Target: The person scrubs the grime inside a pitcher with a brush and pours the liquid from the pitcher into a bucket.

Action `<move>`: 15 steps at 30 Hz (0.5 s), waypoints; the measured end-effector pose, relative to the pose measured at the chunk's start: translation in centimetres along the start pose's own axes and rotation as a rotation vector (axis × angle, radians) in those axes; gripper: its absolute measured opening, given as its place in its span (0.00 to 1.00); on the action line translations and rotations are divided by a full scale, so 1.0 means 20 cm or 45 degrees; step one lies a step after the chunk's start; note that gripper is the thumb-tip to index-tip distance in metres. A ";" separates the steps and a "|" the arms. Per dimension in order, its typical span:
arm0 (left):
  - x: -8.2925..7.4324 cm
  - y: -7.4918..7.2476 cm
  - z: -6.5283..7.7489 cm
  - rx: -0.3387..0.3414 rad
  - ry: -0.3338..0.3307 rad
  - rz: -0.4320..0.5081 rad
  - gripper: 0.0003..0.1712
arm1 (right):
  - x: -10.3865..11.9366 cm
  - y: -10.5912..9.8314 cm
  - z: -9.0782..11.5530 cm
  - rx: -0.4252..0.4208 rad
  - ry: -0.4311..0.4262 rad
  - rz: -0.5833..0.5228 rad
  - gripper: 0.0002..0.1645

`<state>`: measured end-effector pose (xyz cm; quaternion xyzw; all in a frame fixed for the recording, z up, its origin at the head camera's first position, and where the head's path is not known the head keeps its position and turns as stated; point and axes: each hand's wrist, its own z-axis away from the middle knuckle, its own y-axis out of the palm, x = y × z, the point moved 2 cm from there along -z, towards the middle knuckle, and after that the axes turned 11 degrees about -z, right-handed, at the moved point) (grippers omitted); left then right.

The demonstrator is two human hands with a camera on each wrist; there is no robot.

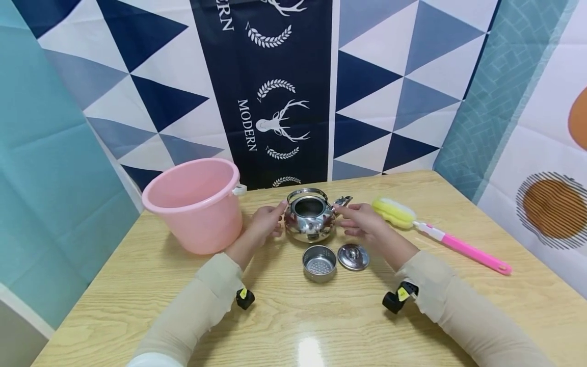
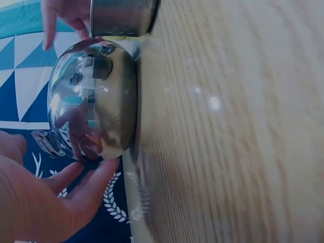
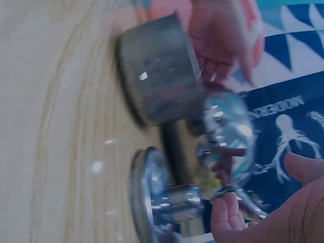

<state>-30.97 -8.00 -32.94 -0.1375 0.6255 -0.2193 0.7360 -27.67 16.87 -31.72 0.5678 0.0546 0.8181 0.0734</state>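
A shiny metal teapot [image 1: 308, 224] stands lidless on the table, its loop handle [image 1: 306, 191] over the back of the opening and its spout [image 1: 343, 201] toward the right. My left hand [image 1: 267, 220] is at the pot's left side; in the left wrist view its fingertips [image 2: 107, 167] are right at the rounded wall, thumb apart. Beside the spout is my right hand [image 1: 362, 220], fingers extended and thumb spread from them in the right wrist view. In front of the pot sit a perforated metal strainer cup [image 1: 319, 264] and the round lid [image 1: 353, 256], knob up.
A pink bucket [image 1: 197, 224] stands at the back left, close to my left forearm. To the right lies a brush with a yellow sponge head [image 1: 395, 213] and a pink handle [image 1: 477, 253]. Patterned cloth walls [image 1: 367, 102] border the wooden table [image 1: 275, 316].
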 end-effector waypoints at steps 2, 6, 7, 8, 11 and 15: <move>0.00 -0.03 0.01 -0.111 0.094 -0.216 0.33 | 0.03 -0.02 0.04 0.029 -0.016 0.018 0.49; 0.00 -0.08 0.05 -0.310 0.311 -0.578 0.16 | 0.06 -0.04 0.11 0.092 -0.085 0.054 0.48; 0.00 -0.08 0.07 -0.334 0.368 -0.636 0.12 | 0.07 -0.05 0.13 0.103 -0.103 0.066 0.47; 0.00 -0.09 0.09 -0.361 0.431 -0.711 0.10 | 0.07 -0.05 0.15 0.108 -0.121 0.082 0.47; -0.01 -0.09 0.16 -0.434 0.629 -0.915 0.06 | 0.08 -0.05 0.22 0.122 -0.187 0.133 0.43; -0.05 -0.09 0.27 -0.609 0.957 -1.071 0.02 | 0.09 -0.04 0.29 0.149 -0.341 0.271 0.38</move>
